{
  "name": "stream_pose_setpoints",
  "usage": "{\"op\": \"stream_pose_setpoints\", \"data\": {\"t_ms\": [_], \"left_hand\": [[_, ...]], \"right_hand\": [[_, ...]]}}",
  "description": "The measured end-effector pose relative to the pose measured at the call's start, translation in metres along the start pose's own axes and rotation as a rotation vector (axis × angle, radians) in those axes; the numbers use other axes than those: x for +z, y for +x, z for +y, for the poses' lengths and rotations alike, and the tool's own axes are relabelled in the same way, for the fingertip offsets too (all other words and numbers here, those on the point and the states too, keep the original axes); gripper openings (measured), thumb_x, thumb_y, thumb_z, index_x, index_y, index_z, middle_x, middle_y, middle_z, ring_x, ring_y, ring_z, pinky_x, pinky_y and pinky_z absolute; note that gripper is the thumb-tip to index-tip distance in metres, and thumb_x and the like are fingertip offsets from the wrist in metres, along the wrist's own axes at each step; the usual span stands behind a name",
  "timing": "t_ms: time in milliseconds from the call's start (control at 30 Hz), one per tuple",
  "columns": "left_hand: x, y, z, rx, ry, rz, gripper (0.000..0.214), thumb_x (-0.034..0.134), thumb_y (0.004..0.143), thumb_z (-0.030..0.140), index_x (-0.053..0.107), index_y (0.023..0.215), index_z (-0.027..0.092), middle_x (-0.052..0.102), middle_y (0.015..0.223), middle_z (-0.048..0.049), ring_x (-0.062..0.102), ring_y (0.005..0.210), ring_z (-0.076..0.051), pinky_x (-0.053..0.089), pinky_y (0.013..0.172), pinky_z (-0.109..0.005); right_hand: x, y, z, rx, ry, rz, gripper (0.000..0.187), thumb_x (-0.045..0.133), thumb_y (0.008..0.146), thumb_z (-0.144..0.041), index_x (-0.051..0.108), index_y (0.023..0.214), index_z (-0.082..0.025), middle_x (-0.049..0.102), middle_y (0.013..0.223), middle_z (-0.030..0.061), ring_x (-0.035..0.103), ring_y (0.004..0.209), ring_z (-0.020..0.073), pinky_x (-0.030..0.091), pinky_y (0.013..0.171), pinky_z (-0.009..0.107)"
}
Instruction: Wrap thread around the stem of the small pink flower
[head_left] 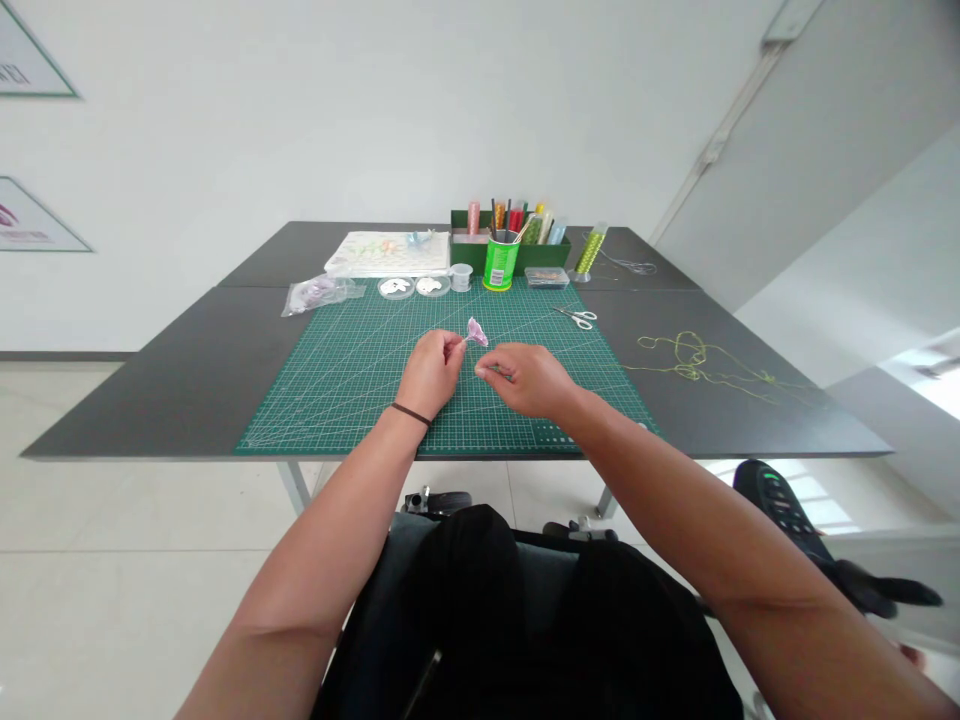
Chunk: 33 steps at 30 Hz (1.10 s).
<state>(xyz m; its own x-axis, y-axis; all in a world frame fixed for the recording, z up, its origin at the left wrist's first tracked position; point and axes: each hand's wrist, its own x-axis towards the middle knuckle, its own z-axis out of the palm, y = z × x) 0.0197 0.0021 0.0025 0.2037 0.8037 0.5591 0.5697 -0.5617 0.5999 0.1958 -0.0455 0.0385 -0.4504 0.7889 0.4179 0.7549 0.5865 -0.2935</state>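
My left hand (431, 370) hovers over the green cutting mat (360, 370), fingers pinched on the thin stem of a small pink flower piece (477, 332). Just to its right, my right hand (525, 380) is also closed in a pinch, on the stem's lower end or a fine thread, too thin to make out. Both hands sit near the mat's middle, a few centimetres apart.
Scissors (576, 317) lie on the mat's far right. Behind stand a green can of tools (500, 262), a green organiser (517, 240), small round dishes (412, 287), a plastic bag (319, 294) and a white sheet (386, 253). Yellow-green thread (694, 360) sprawls on the dark table (187, 370).
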Motion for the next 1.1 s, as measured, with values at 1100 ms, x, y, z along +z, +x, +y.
{"op": "stream_pose_setpoints", "data": {"t_ms": [1100], "left_hand": [[-0.007, -0.006, 0.006, 0.136, 0.000, -0.155, 0.008, 0.058, 0.089, 0.017, 0.060, 0.082, 0.018, 0.062, 0.081, -0.0031, 0.059, 0.084, -0.017, 0.048, 0.080, -0.031]], "right_hand": [[-0.048, 0.067, -0.014, -0.105, -0.352, -0.250, 0.026, 0.046, 0.093, -0.028, 0.070, 0.095, -0.019, 0.069, 0.093, 0.0074, 0.059, 0.085, 0.0198, 0.034, 0.068, 0.031]]}}
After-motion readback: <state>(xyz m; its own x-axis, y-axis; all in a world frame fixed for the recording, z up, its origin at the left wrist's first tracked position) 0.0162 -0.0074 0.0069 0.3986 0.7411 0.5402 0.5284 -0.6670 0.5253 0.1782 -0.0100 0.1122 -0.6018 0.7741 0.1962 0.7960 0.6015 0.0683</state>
